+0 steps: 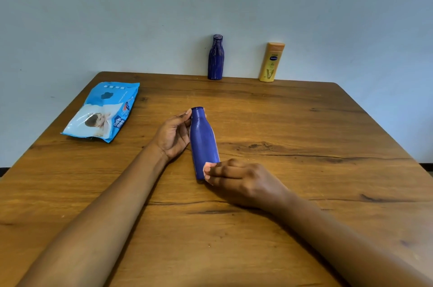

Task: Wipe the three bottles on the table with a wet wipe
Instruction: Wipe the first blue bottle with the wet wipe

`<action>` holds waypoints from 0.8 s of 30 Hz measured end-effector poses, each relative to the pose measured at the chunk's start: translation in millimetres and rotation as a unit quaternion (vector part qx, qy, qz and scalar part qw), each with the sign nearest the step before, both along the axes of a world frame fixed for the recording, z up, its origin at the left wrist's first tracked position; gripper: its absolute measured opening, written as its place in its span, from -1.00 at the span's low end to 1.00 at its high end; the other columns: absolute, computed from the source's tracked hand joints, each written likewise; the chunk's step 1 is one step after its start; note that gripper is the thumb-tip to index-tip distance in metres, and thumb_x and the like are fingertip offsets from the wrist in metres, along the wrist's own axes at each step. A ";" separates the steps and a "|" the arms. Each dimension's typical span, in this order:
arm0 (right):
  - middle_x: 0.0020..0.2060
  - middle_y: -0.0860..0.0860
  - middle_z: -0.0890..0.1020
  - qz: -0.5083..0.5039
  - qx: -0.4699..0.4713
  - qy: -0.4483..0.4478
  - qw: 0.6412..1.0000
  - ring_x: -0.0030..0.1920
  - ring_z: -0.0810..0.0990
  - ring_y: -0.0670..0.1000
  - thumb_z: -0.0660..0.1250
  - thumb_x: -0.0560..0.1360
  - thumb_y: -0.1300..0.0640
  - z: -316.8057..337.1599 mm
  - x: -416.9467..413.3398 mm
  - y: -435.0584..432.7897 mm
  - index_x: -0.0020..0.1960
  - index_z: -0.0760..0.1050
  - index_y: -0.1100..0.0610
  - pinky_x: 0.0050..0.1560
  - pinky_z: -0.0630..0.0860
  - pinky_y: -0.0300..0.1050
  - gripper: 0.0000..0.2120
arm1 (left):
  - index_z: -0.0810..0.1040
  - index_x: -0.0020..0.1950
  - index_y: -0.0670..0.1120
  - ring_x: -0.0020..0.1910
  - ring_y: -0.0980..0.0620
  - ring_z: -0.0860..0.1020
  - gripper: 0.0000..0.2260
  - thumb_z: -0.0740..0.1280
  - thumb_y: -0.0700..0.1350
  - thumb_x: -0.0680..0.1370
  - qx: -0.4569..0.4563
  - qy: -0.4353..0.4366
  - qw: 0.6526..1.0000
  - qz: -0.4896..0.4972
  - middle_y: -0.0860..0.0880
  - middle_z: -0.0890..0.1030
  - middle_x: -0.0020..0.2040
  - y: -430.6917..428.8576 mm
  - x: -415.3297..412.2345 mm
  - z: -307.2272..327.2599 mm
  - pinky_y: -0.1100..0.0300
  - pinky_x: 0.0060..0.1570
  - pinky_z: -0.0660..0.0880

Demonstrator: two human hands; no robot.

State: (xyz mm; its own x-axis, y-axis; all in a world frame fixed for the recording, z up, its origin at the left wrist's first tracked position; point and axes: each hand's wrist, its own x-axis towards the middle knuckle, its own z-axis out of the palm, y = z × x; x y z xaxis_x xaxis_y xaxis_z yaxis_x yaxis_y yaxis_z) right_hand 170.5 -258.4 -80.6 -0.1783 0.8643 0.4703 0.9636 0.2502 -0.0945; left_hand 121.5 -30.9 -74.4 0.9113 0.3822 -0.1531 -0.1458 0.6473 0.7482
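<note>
A plain, glossy blue bottle (203, 143) lies near the middle of the wooden table (293, 127), its cap end pointing far and its base toward the near side, with no label showing on the upper face. The left hand (172, 138) cups its neck and shoulder from the left, thumb tip pressed against the cap end, fingers closed round the far side. The right hand (239, 183) is curled against the base, fingertips (207, 170) touching the bottle's lower right edge; whether a wipe sits under that hand cannot be told. At the far edge, against the pale wall, a second blue bottle (216, 57), streaked with pale marks, stands upright, and just right of it, apart, a yellow lotion bottle (271, 62) stands with its orange cap up. A blue and white pack of wet wipes (103, 112) lies flat at the far left, well apart from the hands. Nothing lies between the held bottle and the two upright ones.
</note>
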 end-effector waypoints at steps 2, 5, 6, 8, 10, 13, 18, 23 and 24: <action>0.14 0.12 0.61 -0.001 -0.002 -0.015 1.000 0.15 0.58 0.06 0.35 0.52 0.22 7.4 6.2 7.7 0.21 0.54 0.22 0.06 0.56 -0.02 -0.73 | 0.56 0.05 -0.18 0.12 -0.04 0.57 -0.80 0.30 -0.17 0.46 0.009 -0.002 1.000 0.003 -0.14 0.63 0.05 -1.1 1.1 0.8 -0.02 0.24 0.45; 0.11 0.14 0.61 -0.074 0.024 -0.027 0.997 0.09 0.60 0.10 0.41 0.45 0.28 25.1 19.5 40.7 0.19 0.55 0.23 -0.06 0.59 0.01 -0.69 | 0.50 0.18 -0.25 0.08 -0.04 0.57 -0.68 0.30 -0.14 0.48 0.018 -0.010 1.000 -0.005 -0.16 0.61 0.06 -0.2 0.0 0.3 0.03 0.21 0.47; 0.10 0.14 0.62 -0.100 0.030 -0.025 0.994 0.07 0.59 0.11 0.43 0.41 0.30 30.1 23.3 51.1 0.18 0.55 0.23 -0.09 0.59 0.03 -0.67 | 0.45 0.25 -0.28 0.07 -0.04 0.56 -0.62 0.31 -0.13 0.48 0.014 -0.015 1.000 -0.016 -0.17 0.59 0.07 1.0 -0.6 -0.4 0.03 0.19 0.48; 0.08 0.15 0.62 -0.135 0.033 -0.013 0.990 0.05 0.58 0.11 0.46 0.37 0.33 34.3 25.3 61.9 0.16 0.56 0.23 -0.10 0.58 0.04 -0.64 | 0.44 0.27 -0.28 0.06 -0.04 0.57 -0.61 0.31 -0.12 0.50 0.008 -0.018 0.999 -0.028 -0.16 0.59 0.07 2.1 -1.1 -0.9 0.03 0.17 0.49; 0.08 0.14 0.61 -0.140 0.041 0.002 0.989 0.01 0.57 0.08 0.46 0.39 0.32 26.6 18.5 55.1 0.16 0.56 0.23 -0.10 0.57 0.01 -0.66 | 0.48 0.20 -0.27 0.03 -0.02 0.60 -0.68 0.28 -0.13 0.50 0.019 -0.017 0.999 -0.024 -0.15 0.62 0.03 0.1 -0.4 0.1 0.06 0.13 0.52; 0.10 0.11 0.60 -0.088 0.023 0.019 0.996 0.04 0.57 0.06 0.41 0.47 0.25 6.4 0.0 20.0 0.18 0.55 0.20 -0.06 0.57 -0.01 -0.72 | 0.52 0.13 -0.22 0.03 -0.01 0.62 -0.78 0.25 -0.18 0.52 0.022 -0.017 1.000 -0.001 -0.14 0.65 0.02 -0.9 0.7 -1.1 0.04 0.15 0.52; 0.03 0.11 0.64 -0.032 0.019 -0.004 0.999 0.00 0.60 0.06 0.39 0.49 0.23 9.8 10.0 13.1 0.15 0.57 0.21 -0.08 0.57 -0.02 -0.76 | 0.51 0.16 -0.22 0.07 0.00 0.60 -0.73 0.27 -0.17 0.50 0.026 -0.018 1.000 -0.003 -0.14 0.63 0.07 0.6 1.0 -1.0 0.04 0.16 0.51; 0.01 0.15 0.64 -0.164 0.079 0.038 0.982 -0.02 0.61 0.08 0.39 0.41 0.34 41.0 29.2 74.6 0.09 0.58 0.26 -0.12 0.60 0.03 -0.75 | 0.58 0.09 -0.16 0.08 -0.03 0.57 -0.79 0.25 -0.16 0.52 0.039 -0.039 0.998 -0.031 -0.12 0.60 0.05 0.0 0.0 -2.7 -0.01 0.23 0.44; 0.02 0.15 0.64 -0.181 0.086 0.053 0.978 -0.01 0.61 0.08 0.39 0.41 0.35 42.8 28.3 79.0 0.10 0.58 0.25 -0.10 0.60 0.03 -0.74 | 0.60 0.09 -0.14 0.09 -0.03 0.56 -0.79 0.27 -0.15 0.51 0.038 -0.044 0.998 -0.039 -0.11 0.61 0.05 1.5 -0.4 -4.1 -0.02 0.25 0.43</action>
State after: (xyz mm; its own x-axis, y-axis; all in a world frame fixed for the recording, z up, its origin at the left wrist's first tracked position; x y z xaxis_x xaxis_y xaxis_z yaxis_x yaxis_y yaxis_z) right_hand 198.8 -179.3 -37.8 0.1827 0.7685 0.6132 0.9790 -0.0847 -0.1854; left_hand 121.2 -29.4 -78.5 0.9470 0.3180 -0.0447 -0.1649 0.6012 0.7819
